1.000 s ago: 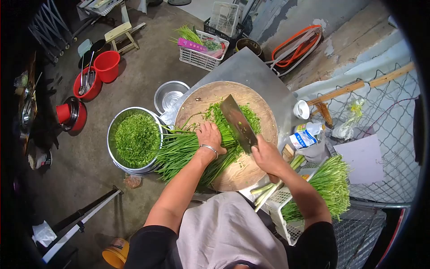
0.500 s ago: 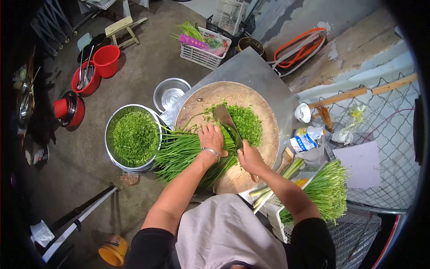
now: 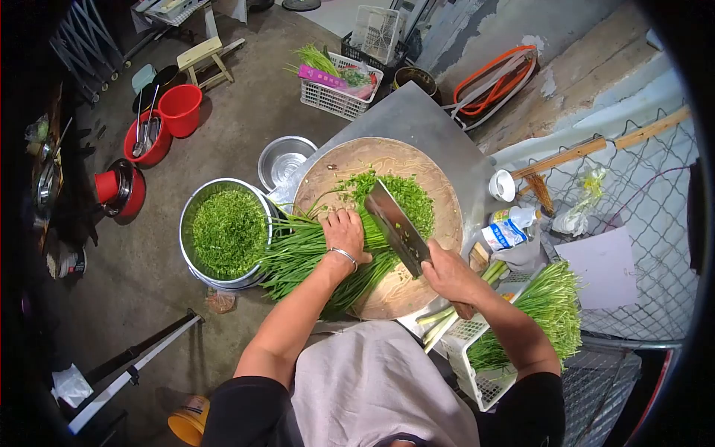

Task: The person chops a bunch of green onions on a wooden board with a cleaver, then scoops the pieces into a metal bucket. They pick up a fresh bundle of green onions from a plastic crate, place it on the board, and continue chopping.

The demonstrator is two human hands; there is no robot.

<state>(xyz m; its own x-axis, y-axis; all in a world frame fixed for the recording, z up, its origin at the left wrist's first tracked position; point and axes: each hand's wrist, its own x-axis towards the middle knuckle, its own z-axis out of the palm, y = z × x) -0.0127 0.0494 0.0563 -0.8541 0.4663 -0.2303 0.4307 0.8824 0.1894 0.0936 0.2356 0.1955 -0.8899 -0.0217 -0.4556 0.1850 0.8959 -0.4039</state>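
A round wooden chopping board point(image 3: 328, 167) lies on a metal table. My left hand point(image 3: 345, 237), a bracelet at its wrist, presses down on a thick bundle of long green stalks point(image 3: 298, 257), whose loose ends reach past the board's left edge. In my right hand point(image 3: 447, 274) is the handle of a broad cleaver point(image 3: 398, 231); its tilted blade shows its flat side, just right of the bundle. Chopped greens point(image 3: 417, 201) are heaped on the board behind the blade. More fill a metal pot point(image 3: 229, 232) on the left.
A white crate point(image 3: 465, 339) with greens point(image 3: 547, 305) stands at the right, near a bottle point(image 3: 523, 216) and a white bowl point(image 3: 503, 185). An empty metal basin point(image 3: 285, 162) is beside the table. Red buckets point(image 3: 179, 109) and a stool point(image 3: 199, 54) are on the floor.
My right hand has moved right and slightly down with the cleaver, whose blade now shows more of its flat side. My left hand has shifted slightly left along the bundle.
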